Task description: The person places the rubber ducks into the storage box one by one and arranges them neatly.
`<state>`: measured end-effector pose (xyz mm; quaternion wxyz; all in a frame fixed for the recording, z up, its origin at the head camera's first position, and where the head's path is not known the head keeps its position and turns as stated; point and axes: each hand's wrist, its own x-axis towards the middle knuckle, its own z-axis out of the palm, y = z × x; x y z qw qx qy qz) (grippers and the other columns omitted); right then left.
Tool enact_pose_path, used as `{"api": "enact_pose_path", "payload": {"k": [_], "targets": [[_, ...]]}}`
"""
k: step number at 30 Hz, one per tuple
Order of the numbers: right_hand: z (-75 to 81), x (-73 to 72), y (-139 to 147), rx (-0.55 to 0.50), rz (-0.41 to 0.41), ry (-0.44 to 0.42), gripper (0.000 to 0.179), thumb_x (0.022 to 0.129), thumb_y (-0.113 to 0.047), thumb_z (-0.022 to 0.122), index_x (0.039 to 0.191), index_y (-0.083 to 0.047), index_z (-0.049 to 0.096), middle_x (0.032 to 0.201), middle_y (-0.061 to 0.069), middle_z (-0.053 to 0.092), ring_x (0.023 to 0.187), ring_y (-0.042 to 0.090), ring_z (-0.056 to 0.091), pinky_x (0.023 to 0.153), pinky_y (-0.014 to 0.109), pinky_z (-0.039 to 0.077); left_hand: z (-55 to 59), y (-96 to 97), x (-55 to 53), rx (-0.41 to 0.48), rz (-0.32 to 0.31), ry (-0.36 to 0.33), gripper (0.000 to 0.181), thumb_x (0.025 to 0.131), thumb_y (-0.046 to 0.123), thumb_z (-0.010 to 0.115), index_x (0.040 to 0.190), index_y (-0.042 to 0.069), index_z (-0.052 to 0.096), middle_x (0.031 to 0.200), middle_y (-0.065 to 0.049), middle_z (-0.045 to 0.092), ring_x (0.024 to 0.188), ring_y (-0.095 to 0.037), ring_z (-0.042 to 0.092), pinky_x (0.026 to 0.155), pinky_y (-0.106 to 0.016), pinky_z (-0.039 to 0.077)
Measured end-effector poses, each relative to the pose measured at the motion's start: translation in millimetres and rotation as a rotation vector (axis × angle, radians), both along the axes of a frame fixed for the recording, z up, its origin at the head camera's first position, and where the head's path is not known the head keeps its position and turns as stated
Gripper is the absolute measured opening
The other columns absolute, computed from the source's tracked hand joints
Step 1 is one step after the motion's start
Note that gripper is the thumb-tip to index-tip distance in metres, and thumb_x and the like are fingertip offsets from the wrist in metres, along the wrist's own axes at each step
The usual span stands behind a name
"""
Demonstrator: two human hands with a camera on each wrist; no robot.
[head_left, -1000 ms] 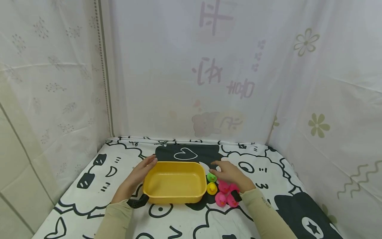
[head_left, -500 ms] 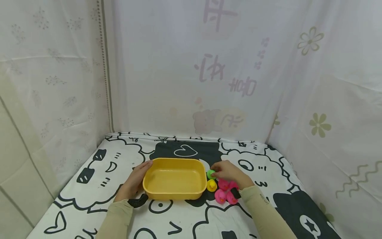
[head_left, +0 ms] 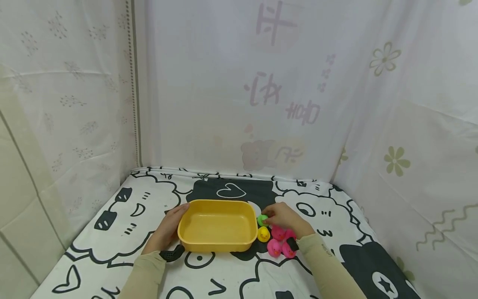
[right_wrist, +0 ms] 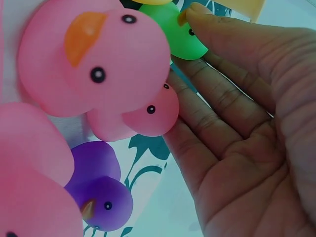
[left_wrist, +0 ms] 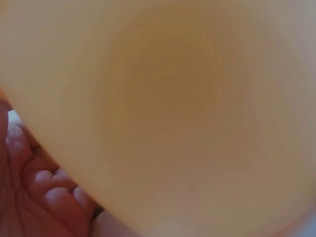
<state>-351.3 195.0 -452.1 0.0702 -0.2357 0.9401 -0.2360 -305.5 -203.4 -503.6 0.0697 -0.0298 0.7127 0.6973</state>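
Note:
A yellow rectangular plastic tub (head_left: 218,225) stands in the middle of the patterned cloth. My left hand (head_left: 169,227) holds its left side, the fingers along the outer wall up to the back corner; the left wrist view is mostly filled by the blurred tub, with curled fingers (left_wrist: 54,192) at its lower left. To the right of the tub, my right hand (head_left: 285,218) pinches a small green rubber duck (right_wrist: 190,37) between thumb and fingers. Beside it sit a yellow duck (head_left: 263,234) and several pink ducks (head_left: 274,248). A purple duck (right_wrist: 101,187) shows in the right wrist view only.
A white cloth with black cartoon drawings (head_left: 123,253) covers the table. Pale printed curtains (head_left: 209,104) enclose it at the back and both sides. Black wrist straps (head_left: 171,253) are worn over the light green sleeves.
My left hand has come in against the tub's left side. My right hand has lowered onto the green duck and closed its thumb and fingers on it. The tub stays in place.

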Motion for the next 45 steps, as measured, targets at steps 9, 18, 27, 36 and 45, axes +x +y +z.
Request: {"api": "enact_pose_path", "payload": {"k": [9,18,27,36,45], "targets": [[3.2,2.6,-0.8,-0.024,-0.018,-0.018,0.023,0.089,-0.017,0.078,0.111,-0.01,0.075,0.1,0.0,0.073,0.091,0.017,0.065,0.084,0.038,0.059,-1.7,0.8,-2.4,-0.016,0.017,-0.001,0.079,0.1,0.06,0.048,0.154,0.003,0.036,0.156,-0.019,0.039,0.139,-0.035,0.042,0.115,-0.049,0.036],[2.4,-0.6,0.5,-0.026,-0.009,-0.001,0.022,0.089,-0.016,0.078,0.11,-0.01,0.076,0.098,0.0,0.073,0.087,0.016,0.064,0.081,0.037,0.059,-4.5,0.8,-5.0,-0.015,0.021,-0.002,0.082,0.098,0.064,0.05,0.154,0.005,0.037,0.157,-0.017,0.038,0.139,-0.033,0.043,0.115,-0.049,0.036],[5.6,-2.3,2.0,-0.038,-0.049,-0.02,0.025,0.088,-0.022,0.079,0.111,-0.013,0.076,0.101,-0.002,0.073,0.092,0.016,0.066,0.084,0.037,0.059,-4.3,-0.3,-4.2,-0.019,0.024,-0.009,0.08,0.099,0.062,0.049,0.154,0.005,0.037,0.158,-0.017,0.037,0.141,-0.034,0.04,0.116,-0.05,0.033],[18.3,-9.3,2.9,-0.111,-0.096,-0.037,0.023,0.089,-0.025,0.078,0.11,-0.016,0.077,0.101,-0.003,0.073,0.094,0.016,0.068,0.085,0.038,0.059,-2.6,0.9,-6.1,-0.038,0.031,-0.016,0.083,0.097,0.065,0.049,0.155,0.006,0.036,0.157,-0.017,0.038,0.141,-0.034,0.04,0.117,-0.051,0.032],[25.5,-16.7,-1.0,-0.174,-0.152,-0.023,0.027,0.088,-0.029,0.079,0.112,-0.016,0.076,0.103,-0.003,0.073,0.099,0.02,0.069,0.085,0.038,0.06,-2.2,1.6,-6.8,-0.062,0.031,-0.027,0.083,0.098,0.066,0.047,0.156,0.007,0.034,0.157,-0.017,0.039,0.139,-0.034,0.042,0.116,-0.051,0.033]]}}
